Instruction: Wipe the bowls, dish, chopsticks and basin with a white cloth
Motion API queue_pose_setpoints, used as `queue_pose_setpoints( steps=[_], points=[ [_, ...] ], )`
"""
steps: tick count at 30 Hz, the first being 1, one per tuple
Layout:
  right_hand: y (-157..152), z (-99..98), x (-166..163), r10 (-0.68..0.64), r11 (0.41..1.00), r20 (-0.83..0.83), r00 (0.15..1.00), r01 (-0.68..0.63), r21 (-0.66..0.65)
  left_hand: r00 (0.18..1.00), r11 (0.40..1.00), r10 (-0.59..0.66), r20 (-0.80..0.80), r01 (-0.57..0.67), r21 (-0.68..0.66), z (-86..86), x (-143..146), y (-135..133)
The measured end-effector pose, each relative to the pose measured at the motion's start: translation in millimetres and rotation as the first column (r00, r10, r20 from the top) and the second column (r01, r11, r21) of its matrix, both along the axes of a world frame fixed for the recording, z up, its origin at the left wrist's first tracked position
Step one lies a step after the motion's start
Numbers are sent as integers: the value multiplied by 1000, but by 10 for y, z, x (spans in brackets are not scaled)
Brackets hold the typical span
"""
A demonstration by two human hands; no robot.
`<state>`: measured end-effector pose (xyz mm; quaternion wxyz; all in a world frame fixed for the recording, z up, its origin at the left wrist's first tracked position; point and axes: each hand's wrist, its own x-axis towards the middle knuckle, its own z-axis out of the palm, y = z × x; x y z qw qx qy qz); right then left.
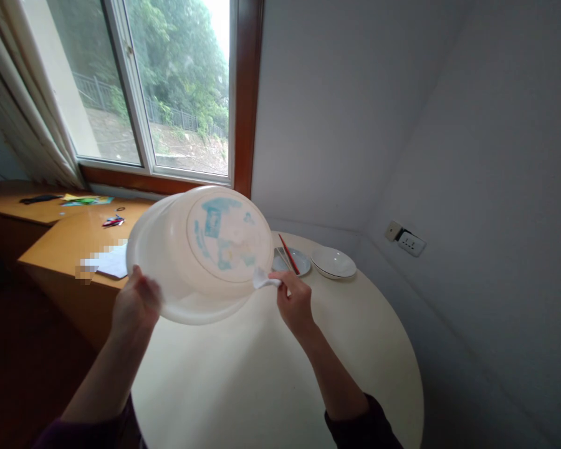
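Observation:
A large, translucent white plastic basin (172,249) is held up over the table, tilted on its side with its underside facing right and toward me. Blue worn print marks its base. My left hand (138,299) is closed on the basin's rim at the lower left, slightly blurred. My right hand (294,299) pinches the handle of a white spoon (262,279), whose bowl overlaps the lower right edge of the basin's base in view. Whether spoon and basin touch I cannot tell. The basin's inside is turned away from me.
The round white table (271,374) bears a plate (303,264) with red chopsticks (288,254) and a white bowl (334,262) near its far edge. To the left stands a wooden desk (51,243) with papers (115,260) and pens (113,221). Walls close off the back and right.

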<state>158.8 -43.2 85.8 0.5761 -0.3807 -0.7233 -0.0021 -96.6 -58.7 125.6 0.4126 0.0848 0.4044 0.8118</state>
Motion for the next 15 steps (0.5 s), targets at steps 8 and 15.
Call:
queue_pose_setpoints(
  steps=[8,15],
  points=[
    [197,-907,356,-182,804,-524,832,-180,-566,893,986,166,-419,-159,53,336,-187,373],
    [184,-1207,263,-216,756,-558,801,-224,-615,95,983,59,-994,-177,41,65,-147,861]
  ],
)
